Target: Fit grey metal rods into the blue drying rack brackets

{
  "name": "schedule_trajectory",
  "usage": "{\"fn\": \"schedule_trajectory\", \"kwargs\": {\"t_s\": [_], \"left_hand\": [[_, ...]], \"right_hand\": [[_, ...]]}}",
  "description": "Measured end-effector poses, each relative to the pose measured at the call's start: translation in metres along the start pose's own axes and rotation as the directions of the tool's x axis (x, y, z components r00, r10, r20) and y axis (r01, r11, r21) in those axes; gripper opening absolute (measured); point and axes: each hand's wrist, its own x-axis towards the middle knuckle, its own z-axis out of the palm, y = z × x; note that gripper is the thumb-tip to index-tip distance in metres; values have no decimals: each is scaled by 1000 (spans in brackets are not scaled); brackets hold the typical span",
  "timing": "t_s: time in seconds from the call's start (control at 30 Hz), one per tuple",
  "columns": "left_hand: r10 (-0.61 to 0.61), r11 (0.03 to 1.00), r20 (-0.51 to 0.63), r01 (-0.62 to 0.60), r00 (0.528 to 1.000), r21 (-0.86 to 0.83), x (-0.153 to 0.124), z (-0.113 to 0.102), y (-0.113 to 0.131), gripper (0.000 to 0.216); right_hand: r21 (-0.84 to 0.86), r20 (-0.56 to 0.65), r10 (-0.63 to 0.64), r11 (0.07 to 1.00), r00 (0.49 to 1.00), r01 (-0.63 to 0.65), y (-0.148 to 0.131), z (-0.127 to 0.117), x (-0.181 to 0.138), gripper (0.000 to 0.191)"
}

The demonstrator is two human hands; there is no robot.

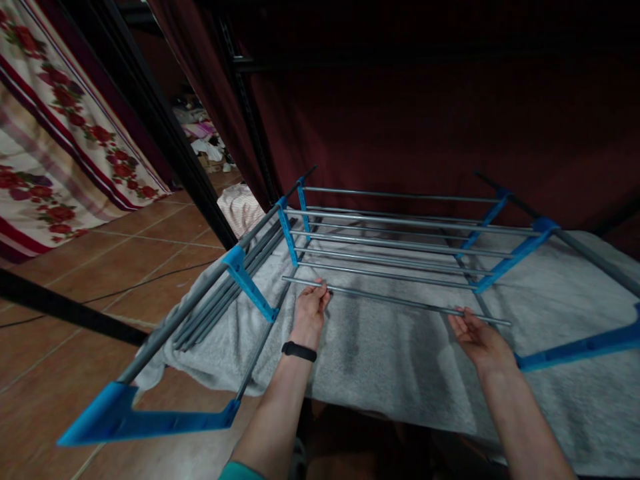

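A thin grey metal rod [390, 297] lies level across the front, held near both ends. My left hand [312, 307], with a black band on its wrist, pinches it toward its left end. Toward the right end, the fingers of my right hand [477, 333] are closed on the same rod. Around my hands stands a rack frame of grey tubes with blue plastic brackets [253, 288]. Several crossbars [400, 245] join the left and right brackets at the back. The held rod's ends look apart from the nearest brackets, though depth is hard to judge.
Several loose grey rods [225, 293] lie at the left of a grey towel-like cloth [370, 360] under the frame. Black metal posts [165, 133] rise at the left, with a dark red curtain [400, 127] behind. A cable [150, 273] runs over the tiled floor [55, 347].
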Motion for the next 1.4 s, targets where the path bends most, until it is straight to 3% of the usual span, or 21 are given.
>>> {"fn": "schedule_trajectory", "kwargs": {"t_s": [0.17, 0.43, 0.63, 1.17, 1.4], "left_hand": [[-3, 1000, 3, 3, 1000, -3, -1, 1, 1, 21], [-8, 1000, 5, 8, 1000, 11, -3, 1, 1, 24], [-32, 998, 35, 30, 999, 50, -4, 4, -1, 21], [-49, 997, -37, 51, 998, 56, 0, 6, 0, 21], [-67, 996, 73, 62, 995, 62, -2, 8, -3, 19]], "right_hand": [[5, -5, 3, 1000, 1000, -3, 0, 0, 0, 15], [24, 1, 14, 1000, 1000, -14, 1, 1, 0, 21], [45, 97, -18, 999, 995, 14, 7, 1, -1, 21], [71, 122, -39, 997, 992, 31, 6, 3, -4, 13], [76, 106, -33, 997, 994, 25, 8, 1, -1, 18]]}}
